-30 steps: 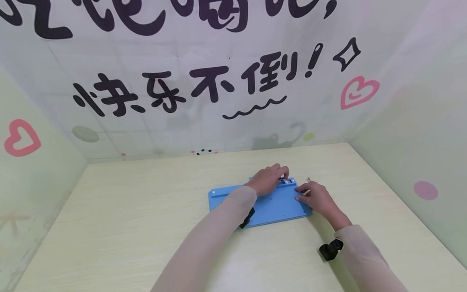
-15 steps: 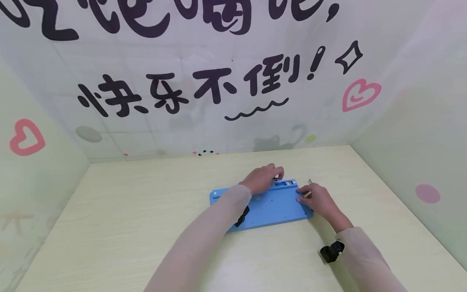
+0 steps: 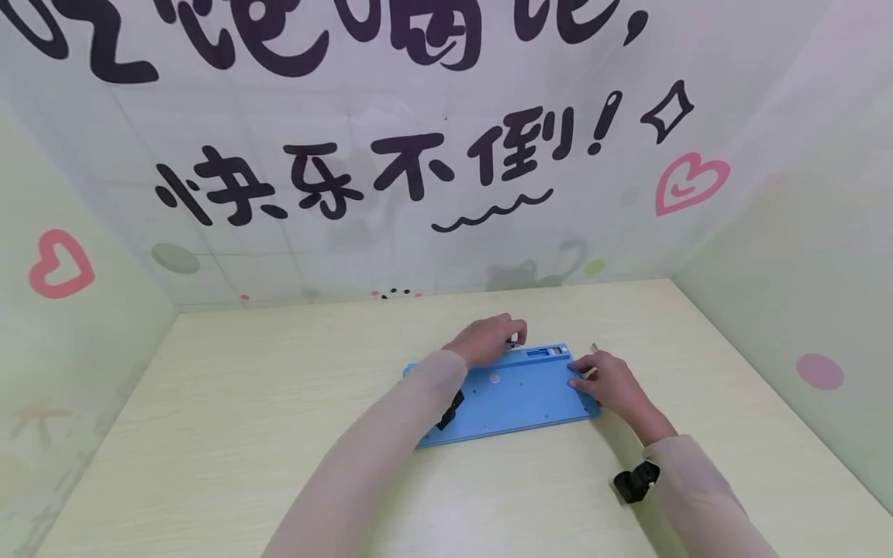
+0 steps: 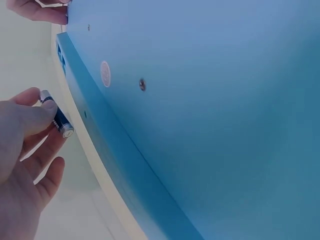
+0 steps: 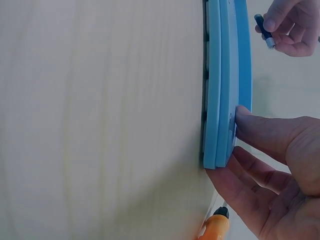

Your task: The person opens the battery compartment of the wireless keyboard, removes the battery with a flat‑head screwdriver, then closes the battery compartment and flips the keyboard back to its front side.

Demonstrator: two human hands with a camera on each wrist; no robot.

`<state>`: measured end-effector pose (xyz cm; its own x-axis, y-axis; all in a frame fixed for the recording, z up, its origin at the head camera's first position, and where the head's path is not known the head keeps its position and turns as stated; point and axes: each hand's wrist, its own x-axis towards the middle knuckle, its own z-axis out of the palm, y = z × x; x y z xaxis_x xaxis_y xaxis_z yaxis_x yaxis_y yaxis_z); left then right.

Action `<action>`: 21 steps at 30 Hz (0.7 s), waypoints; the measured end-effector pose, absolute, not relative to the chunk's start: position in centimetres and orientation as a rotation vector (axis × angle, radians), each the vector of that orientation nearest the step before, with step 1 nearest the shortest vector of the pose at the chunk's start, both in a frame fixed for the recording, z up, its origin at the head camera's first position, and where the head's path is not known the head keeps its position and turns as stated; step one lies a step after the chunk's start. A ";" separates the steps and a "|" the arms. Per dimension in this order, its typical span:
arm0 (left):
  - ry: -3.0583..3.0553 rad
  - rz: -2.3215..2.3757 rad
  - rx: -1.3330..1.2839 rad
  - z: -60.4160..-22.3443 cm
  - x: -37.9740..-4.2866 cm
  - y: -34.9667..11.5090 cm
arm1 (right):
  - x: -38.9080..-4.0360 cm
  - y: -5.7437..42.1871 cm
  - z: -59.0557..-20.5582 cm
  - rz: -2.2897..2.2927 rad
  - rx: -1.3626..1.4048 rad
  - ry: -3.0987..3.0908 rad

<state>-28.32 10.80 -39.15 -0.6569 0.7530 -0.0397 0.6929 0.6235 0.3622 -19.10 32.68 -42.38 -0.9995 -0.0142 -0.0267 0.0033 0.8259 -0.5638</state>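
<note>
A blue keyboard [image 3: 516, 399] lies face down on the table, its keys underneath in the right wrist view. My left hand [image 3: 483, 341] is just beyond its far edge. Thumb and fingers of that hand pinch a small dark-blue battery [image 4: 59, 116], clear of the keyboard. An uncovered battery compartment [image 3: 543, 353] shows in the raised ridge at the far right. My right hand [image 3: 614, 381] grips the keyboard's right end, thumb [image 5: 262, 131] on the upturned back and fingers around the edge. The palm side of that hand is partly hidden in the head view.
An orange handle with a dark collar [image 5: 217, 226] shows below my right fingers, and I cannot tell whether they touch it. A thin light rod [image 3: 594, 348] appears behind my right hand. Printed walls bound the pale table [image 3: 265, 403] behind and at both sides.
My left hand has drawn left from the battery compartment, bringing the battery away with it and uncovering more of the ridge. The right hand keeps its hold on the keyboard's end.
</note>
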 end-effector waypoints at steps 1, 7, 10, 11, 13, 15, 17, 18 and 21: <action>2.661 0.471 1.189 -39.2 -28.3 10.6 | -19.1 32.7 -42.4 -0.922 -0.013 2.974; 2.674 0.452 1.149 -39.2 -28.4 9.9 | -19.0 32.7 -42.4 -0.928 -0.012 2.974; 2.672 0.454 1.133 -39.2 -28.6 9.5 | -19.0 32.6 -42.4 -0.926 -0.005 2.973; 2.672 0.451 1.129 -39.2 -28.6 9.3 | -19.0 32.6 -42.3 -0.923 -0.005 2.973; 2.673 0.450 1.117 -39.3 -28.8 9.0 | -19.0 32.6 -42.3 -0.921 -0.003 2.971; 2.677 0.443 1.103 -39.5 -29.0 8.7 | -19.0 32.6 -42.4 -0.919 0.002 2.970; 2.681 0.433 1.088 -39.7 -29.2 8.3 | -19.0 32.6 -42.4 -0.918 0.007 2.968; 2.683 0.431 1.082 -39.8 -29.3 8.1 | -19.0 32.6 -42.4 -0.918 0.008 2.967; 2.689 0.423 1.073 -40.0 -29.5 7.5 | -19.0 32.6 -42.4 -0.917 0.006 2.966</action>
